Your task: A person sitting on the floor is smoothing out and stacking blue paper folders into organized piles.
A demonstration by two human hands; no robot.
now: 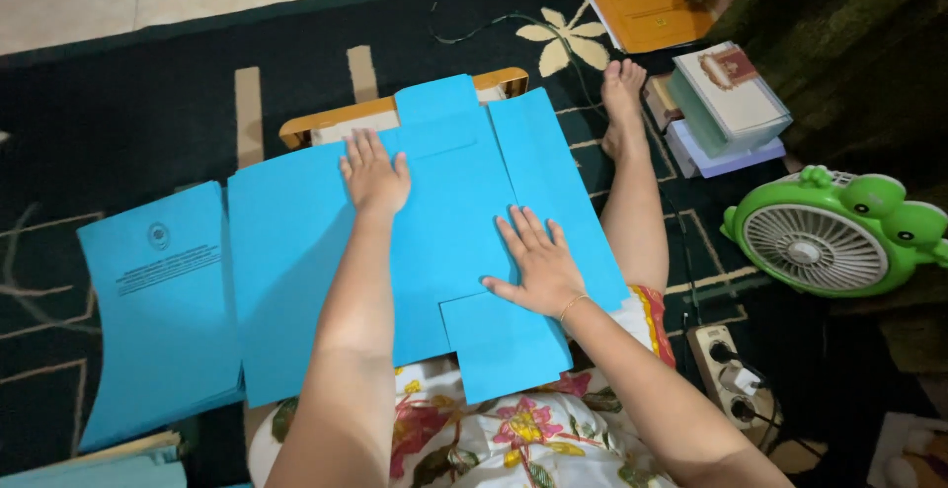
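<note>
Blue folder (pixel 444 251) lies unfolded, flaps out, over a small wooden desk (pixel 395 108) w/ its near edge on my lap. My left hand (pixel 373 174) & right hand (pixel 538 266) both press flat on it, fingers spread, gripping nothing. Stack of blue folders (pixel 158 310) just left, touching; green fan (pixel 839 236) well apart on the right.
</note>
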